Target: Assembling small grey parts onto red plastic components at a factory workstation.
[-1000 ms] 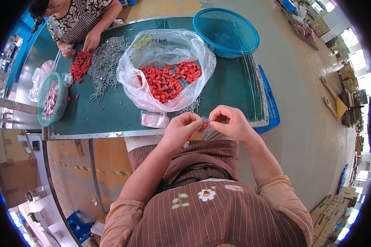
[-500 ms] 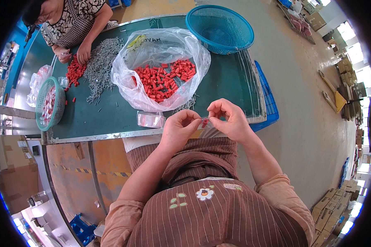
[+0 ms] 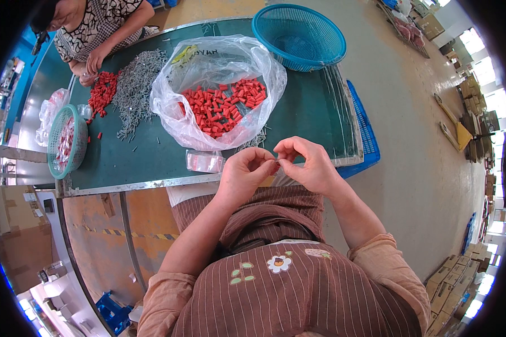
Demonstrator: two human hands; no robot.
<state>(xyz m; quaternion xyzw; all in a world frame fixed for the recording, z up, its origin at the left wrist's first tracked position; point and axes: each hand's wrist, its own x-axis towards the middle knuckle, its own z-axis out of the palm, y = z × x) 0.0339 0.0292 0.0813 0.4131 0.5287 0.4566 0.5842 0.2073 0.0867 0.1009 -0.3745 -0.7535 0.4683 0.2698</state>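
At the table's near edge, my left hand (image 3: 245, 176) and my right hand (image 3: 308, 168) meet, each in a pinch. Between their fingertips is a small clear plastic bag with something red in it, now almost wholly hidden by the fingers. Just left of my left hand lies a stack of small clear plastic bags (image 3: 204, 162). Beyond my hands stands a large open clear plastic bag (image 3: 164, 104) holding many red plastic wall plugs (image 3: 215, 117). A few grey screws (image 3: 258, 138) lie between that bag and my hands.
At the far left a co-worker's hands (image 3: 90, 68) work beside a pile of red plugs (image 3: 101, 95) and a heap of grey screws (image 3: 134, 84). A green basket (image 3: 80, 137) holds filled bags. A blue basket (image 3: 298, 59) stands far right; a blue crate (image 3: 364, 132) is beside the table (image 3: 315, 106).
My right hand has moved slightly left, so the fingertips of both hands now meet over the small bag. The co-worker's hand has moved left, off the red pile.
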